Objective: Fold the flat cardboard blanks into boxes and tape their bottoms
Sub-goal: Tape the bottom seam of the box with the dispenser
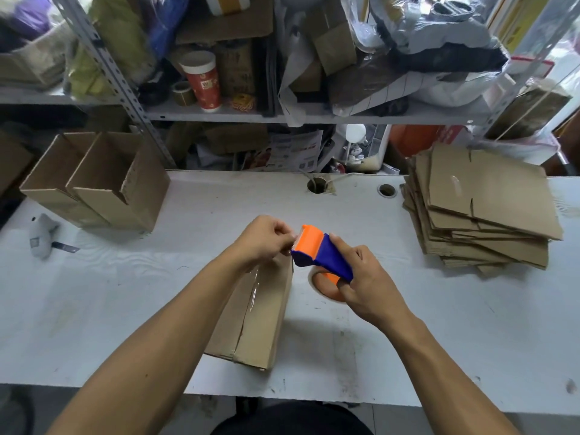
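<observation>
Head view: flat blanks [489,208] right, two finished boxes [97,180] left.

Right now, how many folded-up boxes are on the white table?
3: two open boxes side by side at the table's far left, and one under the hands at center, clear tape along its seam. The flat stack is not counted.

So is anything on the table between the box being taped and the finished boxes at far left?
Nothing visible. Bare table lies between the box and the finished boxes; the grey object sits nearer the left edge, off that line.
</observation>
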